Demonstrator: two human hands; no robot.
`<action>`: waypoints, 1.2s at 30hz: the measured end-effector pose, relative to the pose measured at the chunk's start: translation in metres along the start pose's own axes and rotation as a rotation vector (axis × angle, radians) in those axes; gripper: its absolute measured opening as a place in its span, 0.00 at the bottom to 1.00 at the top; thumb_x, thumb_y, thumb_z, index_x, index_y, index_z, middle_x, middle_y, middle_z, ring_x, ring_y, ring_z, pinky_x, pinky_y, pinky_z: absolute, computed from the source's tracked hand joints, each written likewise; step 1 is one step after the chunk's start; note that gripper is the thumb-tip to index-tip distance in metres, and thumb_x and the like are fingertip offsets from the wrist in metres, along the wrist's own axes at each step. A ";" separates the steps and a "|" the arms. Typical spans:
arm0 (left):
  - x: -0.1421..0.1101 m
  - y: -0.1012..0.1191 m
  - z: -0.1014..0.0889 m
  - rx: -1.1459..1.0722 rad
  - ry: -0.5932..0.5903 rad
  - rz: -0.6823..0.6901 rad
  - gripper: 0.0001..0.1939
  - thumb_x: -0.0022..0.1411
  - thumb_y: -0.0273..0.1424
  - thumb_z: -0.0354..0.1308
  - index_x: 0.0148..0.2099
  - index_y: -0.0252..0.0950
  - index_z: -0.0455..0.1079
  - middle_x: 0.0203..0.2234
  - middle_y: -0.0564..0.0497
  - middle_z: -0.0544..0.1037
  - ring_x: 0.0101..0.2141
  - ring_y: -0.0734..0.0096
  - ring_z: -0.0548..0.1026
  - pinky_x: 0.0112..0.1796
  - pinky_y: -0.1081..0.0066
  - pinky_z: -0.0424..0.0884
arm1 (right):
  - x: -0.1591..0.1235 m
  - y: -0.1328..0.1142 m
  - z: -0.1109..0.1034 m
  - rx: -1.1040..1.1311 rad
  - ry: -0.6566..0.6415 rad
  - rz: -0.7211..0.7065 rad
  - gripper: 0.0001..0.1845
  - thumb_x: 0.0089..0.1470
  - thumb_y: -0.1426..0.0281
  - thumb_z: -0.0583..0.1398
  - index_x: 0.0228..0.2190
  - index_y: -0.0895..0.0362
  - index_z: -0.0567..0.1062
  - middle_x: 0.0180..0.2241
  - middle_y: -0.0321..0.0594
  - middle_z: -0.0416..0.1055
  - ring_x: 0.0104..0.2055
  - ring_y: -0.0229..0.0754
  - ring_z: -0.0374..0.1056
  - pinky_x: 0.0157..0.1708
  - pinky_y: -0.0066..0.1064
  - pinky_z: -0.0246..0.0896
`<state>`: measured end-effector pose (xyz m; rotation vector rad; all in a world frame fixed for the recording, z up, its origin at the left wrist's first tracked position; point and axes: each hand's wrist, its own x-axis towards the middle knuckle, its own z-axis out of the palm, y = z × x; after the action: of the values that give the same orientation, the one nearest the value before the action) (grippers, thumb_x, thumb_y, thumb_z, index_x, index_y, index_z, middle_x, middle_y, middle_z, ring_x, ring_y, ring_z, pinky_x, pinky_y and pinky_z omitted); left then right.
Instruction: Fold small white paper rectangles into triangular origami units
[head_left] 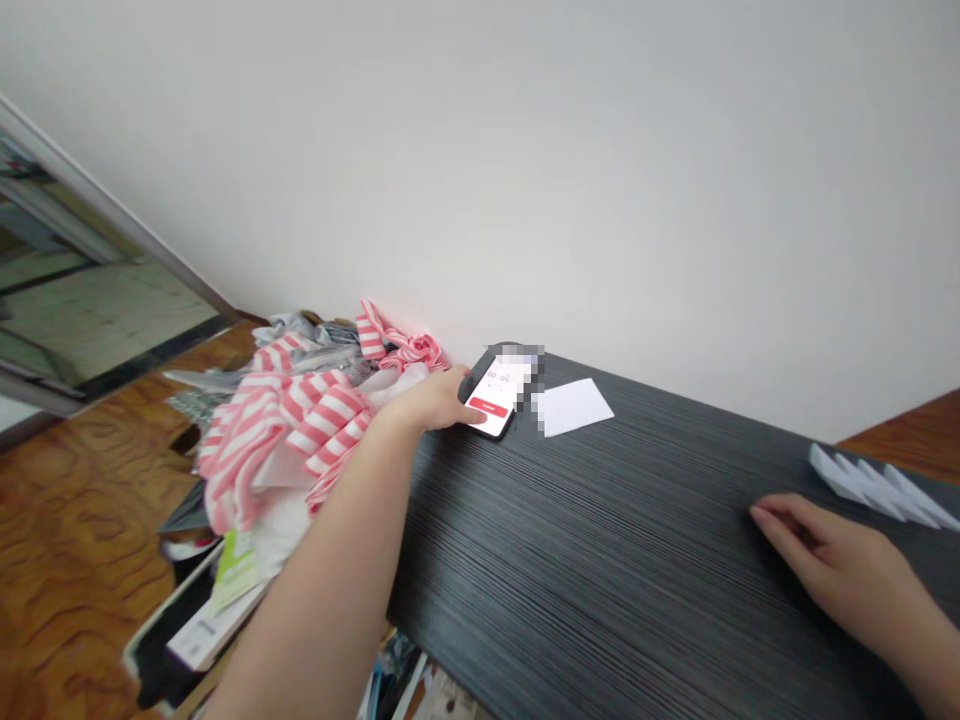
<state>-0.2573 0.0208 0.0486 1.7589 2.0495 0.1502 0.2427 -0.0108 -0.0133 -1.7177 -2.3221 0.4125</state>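
Observation:
My left hand [435,400] reaches across the far left corner of a dark striped table [600,560] and grips a smartphone [499,392] by its left edge, thumb on the lower part of the lit screen with a red button. Just right of the phone lies a white sheet of paper [574,406]. My right hand [832,565] rests flat on the table at the right, fingers stretched out and holding nothing, close to several folded white paper pieces [877,485].
A heap of pink-and-white striped clothes [292,420] with bags and boxes lies left of the table. A mirror [67,290] leans against the white wall at far left. The floor is orange-brown wood [67,520].

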 end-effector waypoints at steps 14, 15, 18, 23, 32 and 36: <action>0.006 0.053 0.024 0.066 0.421 -0.042 0.24 0.65 0.43 0.54 0.57 0.34 0.67 0.50 0.38 0.74 0.51 0.52 0.73 0.51 0.60 0.68 | 0.000 0.001 0.000 0.017 -0.037 0.018 0.20 0.61 0.50 0.53 0.41 0.50 0.76 0.37 0.39 0.80 0.38 0.50 0.77 0.37 0.38 0.69; 0.005 0.064 0.030 0.062 0.445 -0.001 0.22 0.66 0.42 0.53 0.56 0.35 0.68 0.49 0.39 0.74 0.50 0.53 0.73 0.51 0.60 0.67 | 0.000 0.001 0.000 0.016 -0.031 0.016 0.20 0.61 0.50 0.53 0.40 0.50 0.76 0.36 0.39 0.80 0.37 0.50 0.77 0.37 0.38 0.69; 0.003 0.097 0.048 0.063 0.470 0.197 0.18 0.67 0.38 0.53 0.54 0.35 0.69 0.48 0.40 0.73 0.50 0.55 0.72 0.53 0.61 0.66 | 0.000 0.000 -0.001 0.013 -0.020 0.000 0.20 0.62 0.51 0.52 0.41 0.50 0.76 0.36 0.40 0.80 0.37 0.50 0.77 0.37 0.38 0.69; -0.003 0.138 0.076 0.155 0.370 0.479 0.16 0.67 0.37 0.54 0.53 0.35 0.70 0.51 0.40 0.72 0.53 0.53 0.68 0.54 0.58 0.65 | 0.000 -0.004 -0.005 0.009 -0.009 -0.024 0.19 0.63 0.53 0.52 0.40 0.51 0.76 0.35 0.40 0.80 0.35 0.49 0.77 0.36 0.37 0.69; 0.002 0.167 0.098 0.256 0.275 0.424 0.12 0.67 0.34 0.55 0.45 0.33 0.75 0.44 0.38 0.76 0.48 0.48 0.70 0.44 0.53 0.70 | 0.003 -0.001 -0.007 0.027 0.015 -0.046 0.17 0.61 0.55 0.53 0.39 0.50 0.77 0.32 0.38 0.80 0.33 0.48 0.77 0.31 0.34 0.69; 0.004 0.168 0.097 0.261 0.269 0.427 0.12 0.68 0.33 0.53 0.43 0.34 0.75 0.44 0.38 0.77 0.47 0.50 0.71 0.44 0.54 0.69 | 0.004 0.000 -0.007 0.029 0.003 -0.040 0.17 0.62 0.56 0.52 0.39 0.50 0.77 0.33 0.38 0.80 0.33 0.47 0.77 0.33 0.35 0.69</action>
<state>-0.0658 0.0370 0.0201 2.4428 1.9024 0.2694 0.2444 -0.0062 -0.0068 -1.6541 -2.3324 0.4340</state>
